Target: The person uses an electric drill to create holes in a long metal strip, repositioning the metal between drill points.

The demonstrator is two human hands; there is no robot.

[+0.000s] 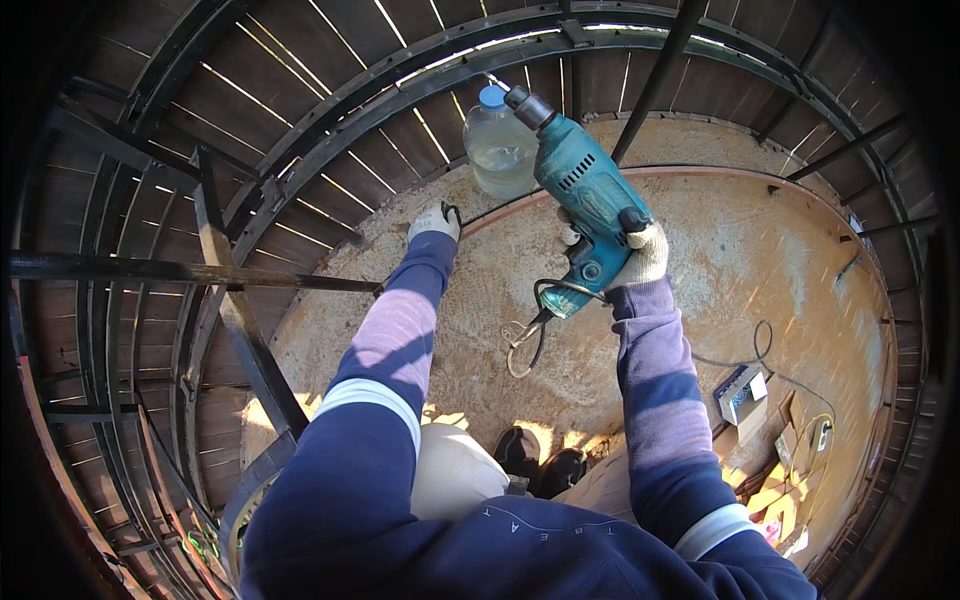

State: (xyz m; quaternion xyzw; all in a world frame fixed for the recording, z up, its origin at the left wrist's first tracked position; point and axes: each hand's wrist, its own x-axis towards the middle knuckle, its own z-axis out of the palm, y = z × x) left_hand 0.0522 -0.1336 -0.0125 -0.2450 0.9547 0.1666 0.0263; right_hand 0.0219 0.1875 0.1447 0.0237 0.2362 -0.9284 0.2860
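A teal power drill [590, 185] is in my right hand [645, 255], which wears a pale glove and wraps around its grip. The drill's chuck and bit point up and to the left, towards the far wall. My gloved left hand [434, 223] is closed further left, with a thin, dark, looped piece showing at its fingers; what that is I cannot make out. Just beyond the hands stands a large clear bottle [500, 155] with a blue cap, partly filled with clear liquid. From the drill's base hangs a black cord [541, 335].
Curved dark metal rails [340, 105] and dark slats surround the dusty floor [480, 300]. A dark crossbar [180, 270] and an upright post [240, 320] stand at my left. An open small box [741, 395], cardboard pieces and a cable [765, 340] lie at the right.
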